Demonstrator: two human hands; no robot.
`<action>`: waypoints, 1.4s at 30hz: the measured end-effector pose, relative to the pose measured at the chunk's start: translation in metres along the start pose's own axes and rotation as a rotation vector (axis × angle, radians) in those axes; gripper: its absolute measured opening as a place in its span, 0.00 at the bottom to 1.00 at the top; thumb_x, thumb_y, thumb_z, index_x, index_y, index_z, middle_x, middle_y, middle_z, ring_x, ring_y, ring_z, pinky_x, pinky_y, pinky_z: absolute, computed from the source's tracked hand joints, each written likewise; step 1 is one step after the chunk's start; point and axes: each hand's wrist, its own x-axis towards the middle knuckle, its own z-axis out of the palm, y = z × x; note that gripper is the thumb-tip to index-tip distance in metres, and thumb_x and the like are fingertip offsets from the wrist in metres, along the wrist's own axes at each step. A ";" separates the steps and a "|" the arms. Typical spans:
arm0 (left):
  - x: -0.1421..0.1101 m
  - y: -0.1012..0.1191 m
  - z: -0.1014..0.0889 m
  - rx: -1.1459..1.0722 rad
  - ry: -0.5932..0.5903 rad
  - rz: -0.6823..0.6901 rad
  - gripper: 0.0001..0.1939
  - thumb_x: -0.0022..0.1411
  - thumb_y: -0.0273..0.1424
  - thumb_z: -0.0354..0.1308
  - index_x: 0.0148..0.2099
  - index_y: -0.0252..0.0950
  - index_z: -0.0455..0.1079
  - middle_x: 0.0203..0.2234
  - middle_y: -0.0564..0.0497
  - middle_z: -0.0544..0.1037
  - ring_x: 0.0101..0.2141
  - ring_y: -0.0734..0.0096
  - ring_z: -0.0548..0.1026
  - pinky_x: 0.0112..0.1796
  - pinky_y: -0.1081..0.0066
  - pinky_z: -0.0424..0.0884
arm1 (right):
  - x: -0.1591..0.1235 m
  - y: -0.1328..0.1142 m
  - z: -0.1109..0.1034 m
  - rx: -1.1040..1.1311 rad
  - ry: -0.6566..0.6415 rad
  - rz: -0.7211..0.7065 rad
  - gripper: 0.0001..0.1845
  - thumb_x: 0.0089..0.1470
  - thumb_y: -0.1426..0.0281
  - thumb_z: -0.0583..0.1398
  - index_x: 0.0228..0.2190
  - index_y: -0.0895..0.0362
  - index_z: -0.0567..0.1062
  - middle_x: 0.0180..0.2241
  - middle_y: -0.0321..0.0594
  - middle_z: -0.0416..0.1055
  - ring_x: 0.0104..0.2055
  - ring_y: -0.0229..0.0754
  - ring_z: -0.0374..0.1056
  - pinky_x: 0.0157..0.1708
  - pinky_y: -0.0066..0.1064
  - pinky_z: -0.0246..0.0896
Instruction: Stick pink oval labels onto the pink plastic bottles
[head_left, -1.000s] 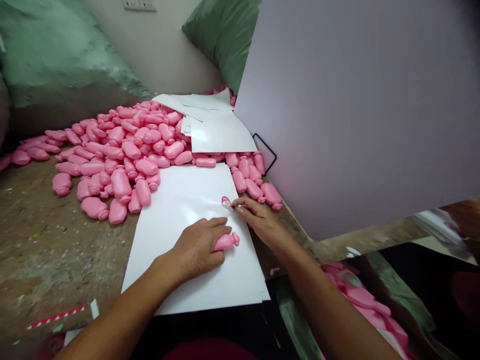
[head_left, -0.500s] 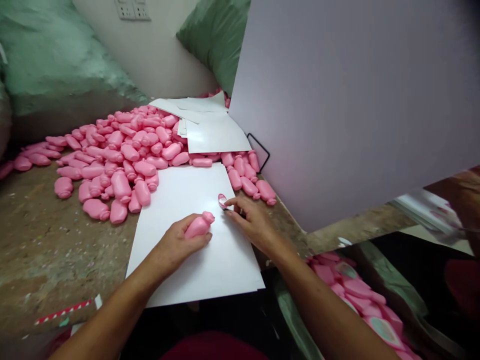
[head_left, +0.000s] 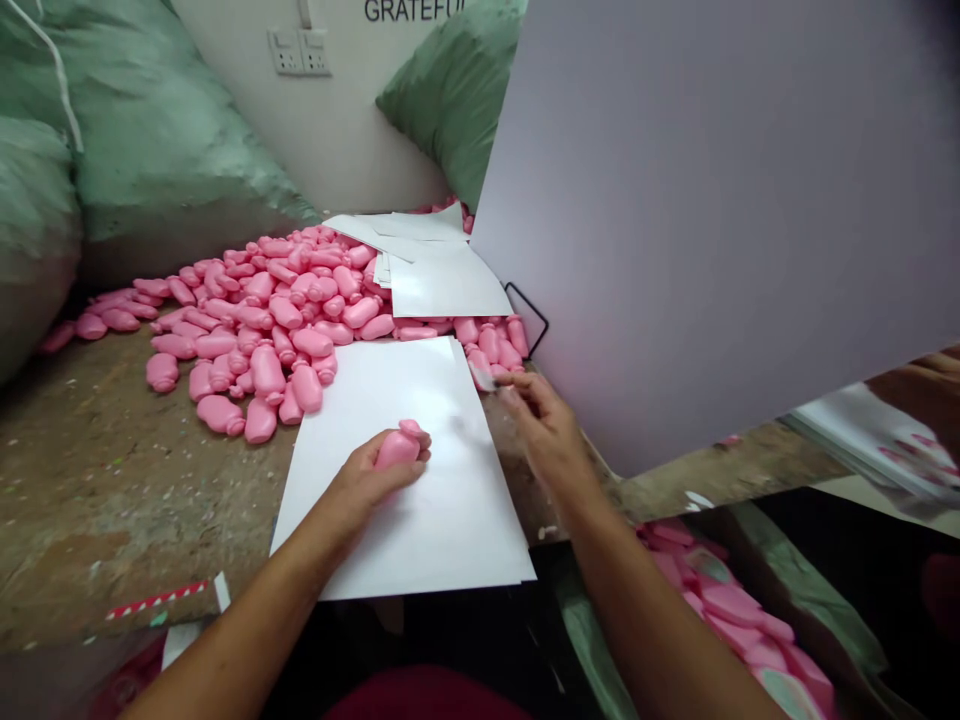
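Note:
My left hand [head_left: 358, 492] is wrapped round a small pink plastic bottle [head_left: 396, 450], holding it tilted over a stack of white sheets [head_left: 420, 545]. To its right, my right hand [head_left: 553, 432] pinches a small sticker [head_left: 484, 380] between thumb and fingertips. The sticker looks pale and blurred here, so its print cannot be read. It hangs just beyond the right edge of the sheets, in front of some loose pink bottles [head_left: 489, 345].
A big heap of pink bottles [head_left: 266, 370] covers the table behind and left. More white sheets [head_left: 450, 280] lie on the heap. A large pale panel [head_left: 690, 220] stands at the right. Green sacks [head_left: 172, 150] lean behind. Below right, a sack holds pink pieces [head_left: 739, 605].
My right hand has moved right and slightly away, taking the sticker off the white sheet. My left hand still grips the bottle, slightly turned. The camera view has shifted a little.

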 end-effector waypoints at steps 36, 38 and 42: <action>-0.059 -0.014 0.014 -0.612 0.209 -0.033 0.21 0.62 0.40 0.64 0.55 0.39 0.70 0.38 0.48 0.79 0.41 0.66 0.77 0.50 0.64 0.69 | -0.080 -0.063 0.045 0.575 -0.494 0.545 0.17 0.45 0.56 0.70 0.26 0.55 0.74 0.24 0.31 0.65 0.26 0.34 0.54 0.27 0.28 0.52; -0.059 -0.012 0.015 -0.651 0.215 -0.054 0.19 0.65 0.40 0.61 0.55 0.39 0.71 0.38 0.48 0.79 0.39 0.67 0.78 0.50 0.63 0.69 | -0.078 -0.064 0.047 0.562 -0.494 0.527 0.17 0.45 0.56 0.70 0.26 0.55 0.75 0.26 0.32 0.67 0.28 0.36 0.58 0.30 0.29 0.56; -0.056 -0.012 0.019 -0.744 0.220 -0.029 0.17 0.69 0.40 0.54 0.52 0.36 0.73 0.35 0.48 0.79 0.38 0.68 0.78 0.50 0.63 0.70 | -0.078 -0.063 0.051 0.495 -0.476 0.527 0.17 0.46 0.56 0.69 0.23 0.55 0.71 0.22 0.29 0.59 0.25 0.34 0.53 0.28 0.29 0.53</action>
